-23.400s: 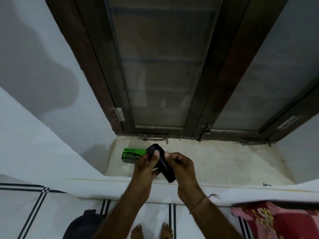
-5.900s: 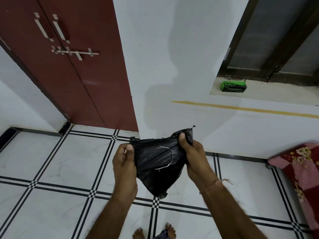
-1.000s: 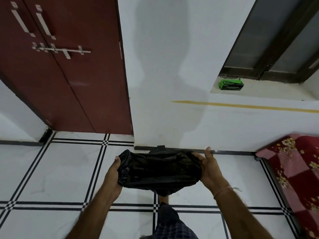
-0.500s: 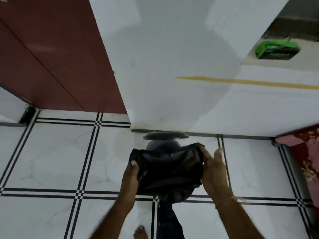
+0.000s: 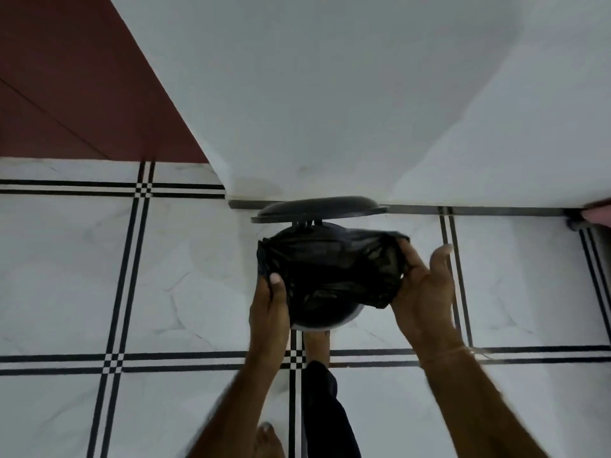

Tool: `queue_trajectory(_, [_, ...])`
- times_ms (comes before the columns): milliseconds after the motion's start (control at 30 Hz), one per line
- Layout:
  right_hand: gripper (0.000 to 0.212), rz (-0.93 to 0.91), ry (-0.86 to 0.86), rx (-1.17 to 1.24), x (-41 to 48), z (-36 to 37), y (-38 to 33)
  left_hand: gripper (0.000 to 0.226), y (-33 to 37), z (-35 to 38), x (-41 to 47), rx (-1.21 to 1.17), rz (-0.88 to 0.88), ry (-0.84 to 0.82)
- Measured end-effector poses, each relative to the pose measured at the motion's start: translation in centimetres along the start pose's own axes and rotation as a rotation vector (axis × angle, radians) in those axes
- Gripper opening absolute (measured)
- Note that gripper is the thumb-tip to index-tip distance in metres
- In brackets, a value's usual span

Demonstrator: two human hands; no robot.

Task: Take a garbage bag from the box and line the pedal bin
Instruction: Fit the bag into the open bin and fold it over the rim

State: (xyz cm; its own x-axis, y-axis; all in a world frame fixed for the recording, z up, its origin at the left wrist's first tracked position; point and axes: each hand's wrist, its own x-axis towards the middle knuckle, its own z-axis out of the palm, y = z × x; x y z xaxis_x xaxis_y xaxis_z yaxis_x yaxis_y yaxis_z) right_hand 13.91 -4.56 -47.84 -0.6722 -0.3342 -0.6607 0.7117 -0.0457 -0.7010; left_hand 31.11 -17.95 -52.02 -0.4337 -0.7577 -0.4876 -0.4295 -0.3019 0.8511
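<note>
A black garbage bag (image 5: 330, 262) is spread open between my hands, right over the mouth of the pedal bin (image 5: 344, 322), whose pale rim shows just below the bag. The bin's dark lid (image 5: 317, 208) stands raised against the white wall. My left hand (image 5: 269, 302) grips the bag's left edge. On the bag's right edge my right hand (image 5: 423, 282) holds on with its thumb, the fingers spread. My foot (image 5: 315, 345) is at the bin's front, on or near the pedal. The bag box is out of view.
White floor tiles with black double lines (image 5: 132, 259) surround the bin. A white wall (image 5: 330, 94) rises directly behind it, a dark red door (image 5: 66, 77) at the upper left. A corner of red fabric (image 5: 598, 214) shows at the right edge.
The view has tilted down and closer to the bin. The bag has come lower onto the bin's mouth, and the lid is now fully raised. The green box has left the view.
</note>
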Motion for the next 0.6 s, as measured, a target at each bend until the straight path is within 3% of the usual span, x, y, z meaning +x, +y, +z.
queue_trajectory(133, [0.08, 0.093, 0.016, -0.204, 3.7, -0.9, 4.0, 0.05, -4.7, 0.6, 3.9, 0.185, -0.033, -0.042])
queue_trajectory(267, [0.088, 0.11, 0.12, -0.156, 8.0, -4.1, 5.4, 0.037, -8.0, -0.8, 8.2, -0.072, -0.174, 0.047])
queue_trajectory(367, [0.092, 0.132, 0.109, -0.199, 10.1, -5.9, 6.2, 0.046, -10.6, -2.4, 11.3, -0.196, -0.264, -0.018])
queue_trajectory(600, [0.084, 0.042, -0.034, -0.344, 13.1, -6.3, 6.7, 0.038, -11.1, -0.6, 13.9, -0.044, -0.075, -0.205])
